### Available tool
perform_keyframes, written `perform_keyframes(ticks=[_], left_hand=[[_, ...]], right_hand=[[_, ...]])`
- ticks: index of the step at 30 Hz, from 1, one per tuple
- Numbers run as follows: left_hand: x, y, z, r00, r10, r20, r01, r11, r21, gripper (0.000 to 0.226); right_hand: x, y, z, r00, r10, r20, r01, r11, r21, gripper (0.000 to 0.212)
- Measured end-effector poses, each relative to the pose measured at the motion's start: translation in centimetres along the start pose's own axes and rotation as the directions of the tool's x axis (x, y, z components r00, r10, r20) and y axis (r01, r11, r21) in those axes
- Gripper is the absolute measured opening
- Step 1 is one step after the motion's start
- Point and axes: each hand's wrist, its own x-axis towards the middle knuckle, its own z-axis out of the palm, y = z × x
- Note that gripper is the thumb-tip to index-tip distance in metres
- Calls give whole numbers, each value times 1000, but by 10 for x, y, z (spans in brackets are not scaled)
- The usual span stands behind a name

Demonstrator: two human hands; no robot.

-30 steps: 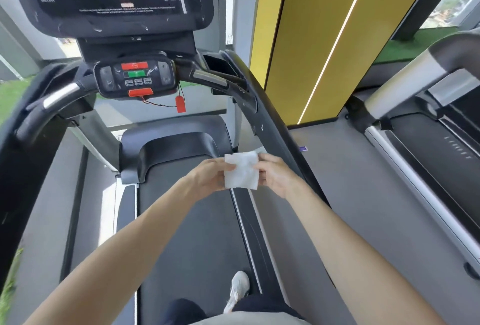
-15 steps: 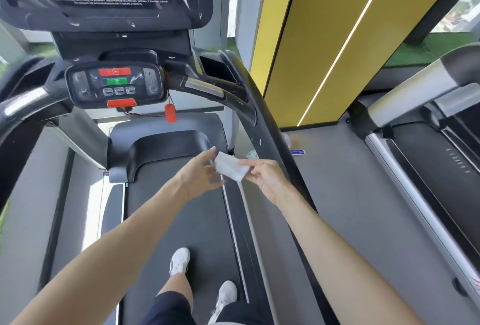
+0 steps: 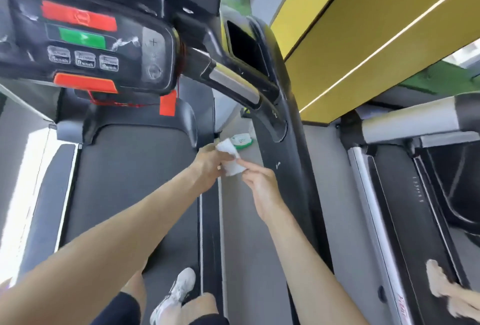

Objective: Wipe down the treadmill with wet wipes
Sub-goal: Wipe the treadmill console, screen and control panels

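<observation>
I stand on the treadmill belt (image 3: 130,182). A folded white wet wipe (image 3: 230,158) is held between both hands over the belt's right edge. My left hand (image 3: 207,169) grips its upper part. My right hand (image 3: 259,184) pinches its lower end with thumb and fingertips. The treadmill control panel (image 3: 104,47) with red and green buttons hangs above at the upper left, and the black right handrail (image 3: 280,122) runs down beside my right hand.
A white and green wipes pack (image 3: 241,141) lies on the grey floor just beyond my hands. A red safety clip (image 3: 167,105) dangles under the panel. A second treadmill (image 3: 405,195) stands to the right, with another person's foot (image 3: 439,283) on it. Yellow wall panels rise behind.
I have stepped forward and leaned lower, so the panel looms larger. The wipe is folded smaller than a second ago, and the wipes pack on the floor has come into view.
</observation>
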Motion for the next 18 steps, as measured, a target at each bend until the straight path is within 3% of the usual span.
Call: perform_keyframes(ticks=[2, 3, 4, 5, 6, 7, 8, 9, 11, 13, 16, 18], left_hand=[[23, -5, -1, 998, -6, -65, 9, 999, 54, 29], [31, -11, -2, 994, 24, -105, -11, 992, 124, 25], [42, -17, -3, 987, 85, -134, -53, 973, 223, 20], [53, -22, -5, 977, 168, -127, -114, 928, 354, 16], [63, -24, -6, 963, 253, -93, -180, 859, 479, 12], [73, -26, -5, 943, 324, -69, -230, 790, 568, 11], [82, -29, -2, 922, 384, -55, -264, 727, 634, 16], [89, -31, 3, 890, 453, -45, -310, 674, 671, 20], [106, -33, 17, 793, 607, -56, -399, 586, 705, 14], [119, -32, 38, 690, 721, -67, -464, 512, 723, 15], [140, -32, 64, 635, 761, -134, -549, 567, 614, 24], [147, -40, 76, 640, 764, -84, -623, 579, 526, 18]], right_hand=[[15, -1, -4, 999, -39, -2, 36, 938, -344, 46], [18, 0, -9, 995, -100, 28, 97, 795, -599, 43], [21, 2, -15, 983, -149, 103, 169, 544, -822, 40], [26, 3, -21, 967, -145, 209, 236, 208, -949, 37], [34, 2, -28, 947, -94, 309, 298, -113, -948, 38], [42, 2, -36, 930, -34, 366, 331, -359, -873, 44], [49, 0, -43, 924, 23, 381, 335, -525, -782, 52], [55, -1, -47, 927, 40, 372, 313, -628, -713, 59], [69, 0, -50, 933, -2, 360, 231, -763, -604, 65], [78, 6, -45, 942, -23, 336, 187, -793, -579, 64], [88, 14, -37, 955, -93, 281, 116, -756, -644, 61], [92, 17, -34, 960, -102, 260, 100, -743, -662, 61]])
